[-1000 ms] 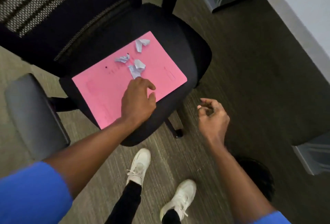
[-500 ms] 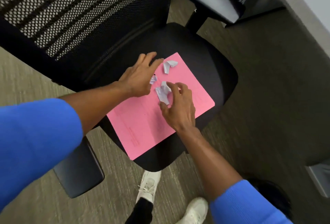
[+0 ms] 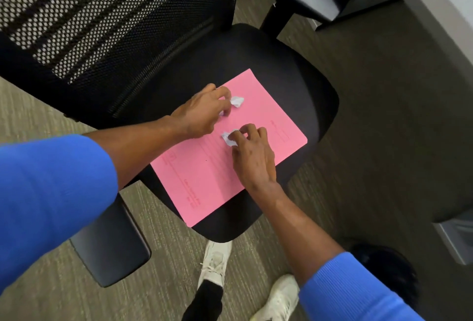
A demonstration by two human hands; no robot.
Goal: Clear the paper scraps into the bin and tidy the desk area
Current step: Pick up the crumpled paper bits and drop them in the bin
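Scraps: lay crumpled on pink folder (image 3: 204, 175), chair seat (image 3: 307, 95).
Left hand (image 3: 202, 113): pinched far scrap (image 3: 237, 101).
Right hand (image 3: 253, 157): pinched near scrap (image 3: 227, 137).

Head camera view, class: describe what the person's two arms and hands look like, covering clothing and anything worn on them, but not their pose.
Both arms wear bright blue ribbed long sleeves, the left sleeve and the right sleeve, pushed up so the forearms are bare. The left hand and right hand are bare: no gloves, and no watch or rings that I can see on the fingers.
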